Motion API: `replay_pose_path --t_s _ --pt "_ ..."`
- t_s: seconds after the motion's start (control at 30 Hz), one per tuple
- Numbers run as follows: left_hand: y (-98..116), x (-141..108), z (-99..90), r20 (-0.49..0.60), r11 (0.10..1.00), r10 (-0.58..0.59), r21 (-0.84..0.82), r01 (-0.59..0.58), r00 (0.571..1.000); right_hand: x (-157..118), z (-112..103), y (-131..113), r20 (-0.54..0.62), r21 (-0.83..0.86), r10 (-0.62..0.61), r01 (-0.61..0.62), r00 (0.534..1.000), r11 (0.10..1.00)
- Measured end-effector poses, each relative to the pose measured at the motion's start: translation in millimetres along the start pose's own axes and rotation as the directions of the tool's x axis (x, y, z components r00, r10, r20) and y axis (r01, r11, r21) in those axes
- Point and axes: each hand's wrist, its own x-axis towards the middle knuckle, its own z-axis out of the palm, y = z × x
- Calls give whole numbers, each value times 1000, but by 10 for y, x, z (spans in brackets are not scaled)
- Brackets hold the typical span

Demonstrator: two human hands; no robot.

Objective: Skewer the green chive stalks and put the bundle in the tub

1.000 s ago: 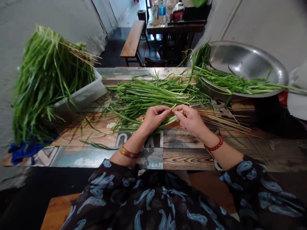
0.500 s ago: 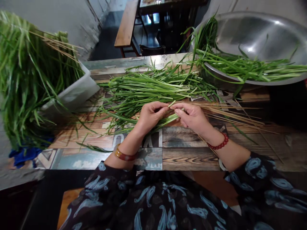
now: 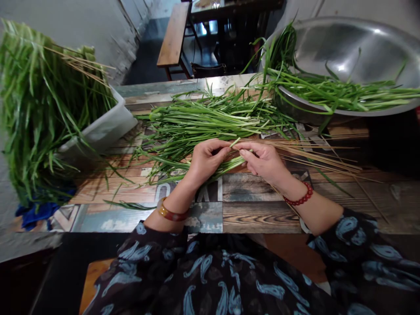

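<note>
My left hand [image 3: 207, 161] pinches a single garlic chive stalk [image 3: 235, 142] between thumb and fingertips, its pale cut end pointing up. Fingertip to fingertip with it, my right hand [image 3: 267, 162] is closed around a thin bamboo skewer [image 3: 285, 201], whose lower part slants out beneath the palm. A few chive stems [image 3: 233, 164] lie under both hands, their white ends against the right fingers; how they sit on the skewer is hidden. Just beyond the hands, a loose pile of chives [image 3: 203, 120] spreads over the wooden table [image 3: 256, 208].
Loose bamboo skewers [image 3: 321, 153] lie right of my hands. A steel basin [image 3: 348, 48] holding chives stands at the back right. At left, a white plastic tub [image 3: 110, 120] carries skewered chives [image 3: 42, 96] hanging over its side, above a blue cloth [image 3: 37, 214].
Both hands keep nearly the same pose, fingertips together at the stalk. The view has shifted very slightly.
</note>
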Motion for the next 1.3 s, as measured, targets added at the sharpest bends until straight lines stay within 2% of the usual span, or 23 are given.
replay_pose_path --t_s 0.2,0.53,0.73,0.97,1.07,1.17,1.3 --pt "31 -3 0 -7 996 42 85 -41 999 -7 16 3 -6 29 5 -5 1000 1000" --pt "-48 -33 51 -35 943 174 295 -156 984 -3 36 24 -23 54 44 -43 999 998" --pt "-62 -63 61 -17 921 192 349 -174 981 7 59 32 -18 83 55 -53 998 995" --pt "-49 -82 74 -14 908 185 384 -165 983 -2 94 16 -22 130 0 3 1000 991" --pt "-37 -95 96 29 915 179 362 -177 983 -5 97 13 -20 87 -46 48 999 995" --pt "-17 -87 90 105 949 167 251 -189 980 -1 65 27 -8 33 -86 87 996 996" --pt "31 -52 22 217 986 85 124 -114 972 -2 -24 34 49 32 -77 76 996 997"
